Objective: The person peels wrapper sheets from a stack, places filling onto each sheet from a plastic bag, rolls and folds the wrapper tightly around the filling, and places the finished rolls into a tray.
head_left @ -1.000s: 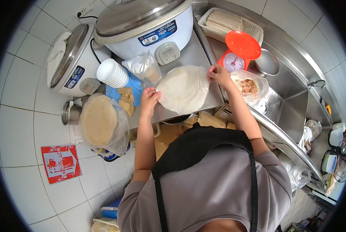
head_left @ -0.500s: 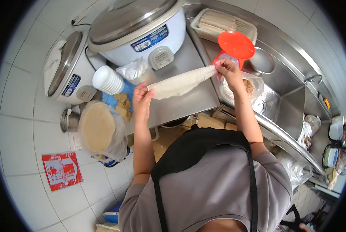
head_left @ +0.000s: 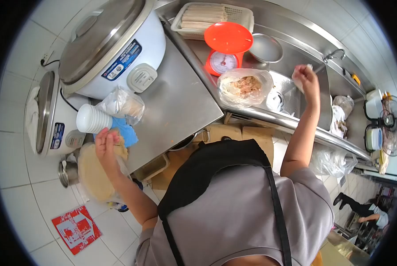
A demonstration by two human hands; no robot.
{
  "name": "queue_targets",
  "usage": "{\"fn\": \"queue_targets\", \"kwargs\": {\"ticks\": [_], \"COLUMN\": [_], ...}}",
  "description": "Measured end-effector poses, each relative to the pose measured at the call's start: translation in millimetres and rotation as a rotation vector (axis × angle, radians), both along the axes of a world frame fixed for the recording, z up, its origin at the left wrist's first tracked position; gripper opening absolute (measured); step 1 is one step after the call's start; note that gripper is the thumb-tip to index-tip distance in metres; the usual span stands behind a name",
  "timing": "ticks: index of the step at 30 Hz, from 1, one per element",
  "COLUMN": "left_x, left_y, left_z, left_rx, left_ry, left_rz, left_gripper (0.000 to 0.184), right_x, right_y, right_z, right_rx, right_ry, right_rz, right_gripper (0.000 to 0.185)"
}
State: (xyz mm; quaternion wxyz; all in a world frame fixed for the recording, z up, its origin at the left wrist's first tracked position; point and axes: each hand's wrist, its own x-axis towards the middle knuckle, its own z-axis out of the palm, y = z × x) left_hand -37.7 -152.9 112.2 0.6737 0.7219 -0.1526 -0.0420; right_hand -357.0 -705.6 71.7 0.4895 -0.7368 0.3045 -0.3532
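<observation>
My right hand (head_left: pixel 311 84) is raised over the sink, its fingers closed on a pale wrapper sheet (head_left: pixel 298 83) that shows mostly edge-on. At the left, my left hand (head_left: pixel 106 146) has its fingers loosely apart with nothing visible in them. It is in front of a stack of round wrapper sheets (head_left: pixel 94 173) in a plastic bag and close to a crumpled tan piece (head_left: pixel 121 151). Just beyond its fingertips are nested white bowls (head_left: pixel 93 119) and a blue cloth (head_left: pixel 126 133).
Two large cookers (head_left: pixel 112 48) stand on the left. A red dial scale (head_left: pixel 225 62), a bag of chopped filling (head_left: pixel 245 86), a metal bowl (head_left: pixel 266 48) and a white basket of rolls (head_left: pixel 185 29) are around the sink (head_left: pixel 291 95). Another person (head_left: pixel 362 210) is in the background.
The sheet was stretched between both hands over the counter. My left hand has let go and moved left; my right hand has carried the sheet right, over the sink. The view has shifted.
</observation>
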Motion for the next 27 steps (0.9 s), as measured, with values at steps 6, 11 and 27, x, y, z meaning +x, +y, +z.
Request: {"fn": "queue_targets", "kwargs": {"ticks": [6, 11, 27], "left_x": [-1.9, -1.9, 25.8], "left_y": [83.9, 163.5, 167.9], "left_z": [13.2, 7.7, -107.3], "left_rx": [0.02, 0.213, 0.919], "left_ry": [-0.095, -0.139, -0.311], "left_rz": [0.288, 0.551, 0.674], "left_gripper": [0.025, 0.025, 0.021], "right_x": [-4.1, -24.7, 157.9], "right_y": [-49.4, -121.6, 125.1], "right_z": [-156.7, -177.5, 98.4], "right_rx": [-0.113, -0.198, -0.245], "right_ry": [1.078, 0.87, -0.23], "right_rz": [0.144, -0.043, 0.171], "right_gripper": [0.041, 0.046, 0.023]}}
